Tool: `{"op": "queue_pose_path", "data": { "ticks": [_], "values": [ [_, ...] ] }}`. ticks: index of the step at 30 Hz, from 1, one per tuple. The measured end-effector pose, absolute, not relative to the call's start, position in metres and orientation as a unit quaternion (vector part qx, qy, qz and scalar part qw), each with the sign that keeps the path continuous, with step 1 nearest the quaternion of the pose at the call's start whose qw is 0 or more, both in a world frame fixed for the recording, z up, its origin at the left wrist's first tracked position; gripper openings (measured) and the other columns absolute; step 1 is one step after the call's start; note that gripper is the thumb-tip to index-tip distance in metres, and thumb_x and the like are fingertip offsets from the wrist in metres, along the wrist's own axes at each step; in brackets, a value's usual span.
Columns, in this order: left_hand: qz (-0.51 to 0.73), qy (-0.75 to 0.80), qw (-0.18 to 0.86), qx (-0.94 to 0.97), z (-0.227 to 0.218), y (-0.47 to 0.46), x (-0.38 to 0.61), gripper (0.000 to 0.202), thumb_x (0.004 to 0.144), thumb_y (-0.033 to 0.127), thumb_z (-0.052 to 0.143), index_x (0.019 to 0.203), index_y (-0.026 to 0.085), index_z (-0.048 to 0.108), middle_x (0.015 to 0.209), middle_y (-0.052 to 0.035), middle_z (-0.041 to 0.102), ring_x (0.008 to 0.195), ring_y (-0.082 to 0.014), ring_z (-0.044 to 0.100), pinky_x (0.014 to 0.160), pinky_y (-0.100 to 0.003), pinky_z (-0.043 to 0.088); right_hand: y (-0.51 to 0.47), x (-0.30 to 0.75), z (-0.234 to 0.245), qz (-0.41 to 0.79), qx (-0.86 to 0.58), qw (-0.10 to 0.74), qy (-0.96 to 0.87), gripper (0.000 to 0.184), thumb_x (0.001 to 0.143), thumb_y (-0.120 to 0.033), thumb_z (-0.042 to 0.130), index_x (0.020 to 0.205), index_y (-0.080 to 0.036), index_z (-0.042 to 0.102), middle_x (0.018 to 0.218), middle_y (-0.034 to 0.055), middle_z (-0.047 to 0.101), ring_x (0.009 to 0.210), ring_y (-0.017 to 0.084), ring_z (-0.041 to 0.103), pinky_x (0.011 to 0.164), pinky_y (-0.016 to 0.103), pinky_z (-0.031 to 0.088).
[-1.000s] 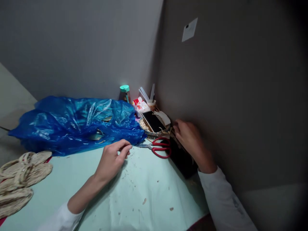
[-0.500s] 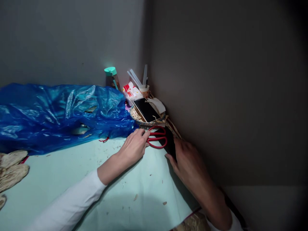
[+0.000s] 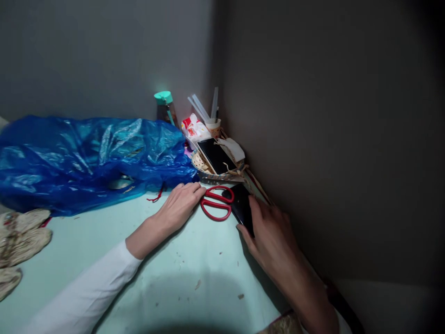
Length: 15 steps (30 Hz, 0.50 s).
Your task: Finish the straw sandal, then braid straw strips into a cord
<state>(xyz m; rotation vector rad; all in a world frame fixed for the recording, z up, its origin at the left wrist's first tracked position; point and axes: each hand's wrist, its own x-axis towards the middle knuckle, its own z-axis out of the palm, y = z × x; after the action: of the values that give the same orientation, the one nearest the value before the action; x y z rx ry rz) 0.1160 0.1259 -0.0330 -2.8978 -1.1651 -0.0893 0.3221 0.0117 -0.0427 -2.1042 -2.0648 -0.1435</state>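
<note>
My left hand (image 3: 182, 202) is closed, with its fingertips at the near end of a pair of red-handled scissors (image 3: 215, 219) lying on the table. The two handle loops show; I cannot make out the blades. My right hand (image 3: 273, 227) grips a flat, black, glossy phone (image 3: 243, 211) by its right side, thumb on the near edge and fingers on the far one. The phone lies right beside the scissors' handles, at the table's right edge by the wall.
A shallow woven basket (image 3: 222, 178) holds another phone (image 3: 217, 155) and papers. Behind stand a paper cup (image 3: 213, 128) with straws, a red-and-white packet (image 3: 194, 127) and a teal-lidded bottle (image 3: 163, 98). A blue plastic bag (image 3: 86, 162) and worn gloves (image 3: 28, 241) lie leftward.
My left hand and the scissors have shifted left, away from the right hand, baring more of the black phone. My right hand stays about where it was. The view has turned slightly.
</note>
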Motion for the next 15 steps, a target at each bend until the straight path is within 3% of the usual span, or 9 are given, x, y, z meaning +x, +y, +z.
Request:
{"op": "queue_pose_path", "data": {
  "ticks": [4, 10, 13, 15],
  "values": [
    [-0.05, -0.376, -0.02, -0.925, -0.036, 0.124, 0.102, 0.031, 0.095, 0.008, 0.036, 0.108, 0.02, 0.061, 0.101, -0.0072, 0.066, 0.087, -0.022, 0.058, 0.074, -0.037, 0.041, 0.006, 0.318, -0.044, -0.077, -0.683, 0.098, -0.72, 0.05, 0.083, -0.027, 0.059, 0.13, -0.01, 0.048, 0.106, 0.0192, 0.067, 0.088, 0.034, 0.061, 0.081, 0.048, 0.045],
    [-0.073, -0.386, -0.026, -0.919, -0.044, 0.125, 0.087, 0.021, 0.096, 0.014, 0.042, 0.103, 0.021, 0.061, 0.099, -0.0054, 0.065, 0.092, -0.0207, 0.058, 0.081, -0.036, 0.042, 0.013, 0.312, -0.016, -0.137, -0.596, 0.125, -0.781, 0.04, 0.089, -0.027, 0.048, 0.127, -0.016, 0.049, 0.118, 0.0166, 0.064, 0.092, 0.032, 0.063, 0.079, 0.045, 0.046],
    [-0.096, -0.405, -0.031, -0.909, -0.051, 0.125, 0.077, 0.025, 0.096, 0.012, 0.04, 0.108, 0.022, 0.059, 0.11, -0.0067, 0.064, 0.102, -0.0218, 0.058, 0.092, -0.041, 0.042, 0.033, 0.287, 0.021, -0.136, -0.559, 0.078, -0.814, 0.037, 0.087, -0.02, 0.049, 0.124, -0.017, 0.051, 0.108, 0.0137, 0.067, 0.085, 0.029, 0.064, 0.073, 0.04, 0.045],
    [-0.117, -0.422, -0.041, -0.898, -0.056, 0.125, 0.073, 0.029, 0.095, 0.011, 0.037, 0.114, 0.021, 0.057, 0.119, -0.0093, 0.061, 0.11, -0.0235, 0.056, 0.099, -0.044, 0.04, 0.053, 0.261, 0.043, -0.113, -0.539, 0.038, -0.834, 0.028, 0.084, -0.017, 0.054, 0.112, -0.017, 0.056, 0.1, 0.0123, 0.068, 0.083, 0.028, 0.064, 0.07, 0.037, 0.042]
  ]
}}
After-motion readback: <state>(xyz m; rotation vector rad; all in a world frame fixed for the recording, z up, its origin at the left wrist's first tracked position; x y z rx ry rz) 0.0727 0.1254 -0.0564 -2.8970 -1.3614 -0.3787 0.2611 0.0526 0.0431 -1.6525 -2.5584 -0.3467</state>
